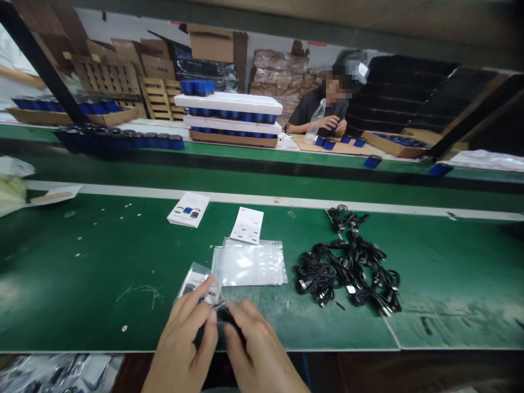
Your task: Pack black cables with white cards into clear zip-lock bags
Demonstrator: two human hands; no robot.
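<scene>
Head view: plastic bag [197, 285] between 2 hands [180, 338] [257, 344]

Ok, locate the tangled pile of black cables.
In the head view, the tangled pile of black cables lies on the green workbench, just right of the clear plastic bags and ahead of the person's right hand.

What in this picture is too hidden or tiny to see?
Head view:
The black thing between the left hand and right hand: they hide most of it.
The printed booklet: its words are too small to read.
The black cables: tangled, so most ends are hidden in the pile.
The co-worker's blue object: their hands hide most of it.
</scene>
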